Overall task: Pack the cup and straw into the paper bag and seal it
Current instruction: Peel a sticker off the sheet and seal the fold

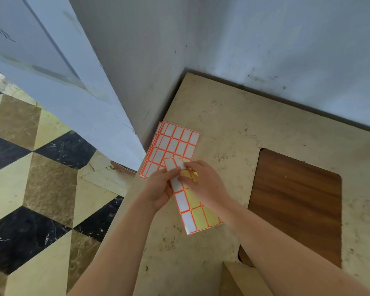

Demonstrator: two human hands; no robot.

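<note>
Both hands work over the near-left part of a stone-patterned table, close to its edge above the tiled floor. The left hand is closed around the left margin of a sticker sheet, thumb on top and fingers under, holding it lifted off the table and tilted. This appears intended to keep the sheet steady while a label is worked loose. The right hand is curled, its fingertips pinched at the upper part of the sheet, where one white label stands curled away from the backing. Several cells on the right of the sheet show bare yellow backing, so labels have already been taken from it.

A stack of full sticker sheets lies flat on the table just beyond the hands, near the wall corner, within easy reach as supply.

Of the task's things, only the paper bag is partly seen: a brown corner at the bottom edge, near the right forearm. Whether it is folded shut cannot be told. The cup and straw are not visible; they may be inside the bag or out of frame.

Judgement: the sealing step is in hand, with the label being peeled to close the bag.
</note>
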